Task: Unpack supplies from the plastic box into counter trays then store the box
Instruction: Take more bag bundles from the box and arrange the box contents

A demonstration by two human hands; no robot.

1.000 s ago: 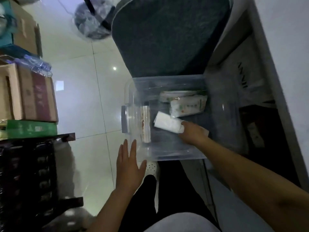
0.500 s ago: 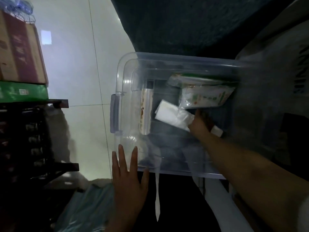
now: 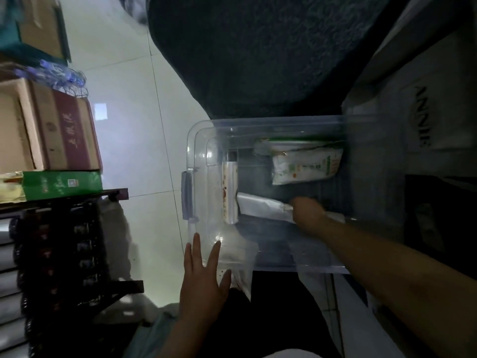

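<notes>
Underfoot, pale glossy tiled floor (image 3: 134,156) in dim light; beyond, dark teal textured mat (image 3: 258,60); at left, brown cardboard carton (image 3: 51,125) stacked on a flat green box (image 3: 62,183) atop a dark metal rack (image 3: 64,254). Directly ahead, between both arms, clear rectangular plastic box (image 3: 268,125), open-topped, with rounded corners and a grey side latch (image 3: 187,195). Inside the box, right hand (image 3: 308,211), fingers curled round one end of a white paper-wrapped packet (image 3: 260,205) held low. Outside, at the near left corner, left hand (image 3: 204,282), flat, fingers straight and spread, fingertips over the wall; contact not certain. Farther in, green-and-white printed soft pouch (image 3: 304,166); along the left wall, narrow clear-wrapped stick (image 3: 229,192). Against half a second earlier: same grip on the same packet, left hand at the same corner, contents in the same arrangement.
</notes>
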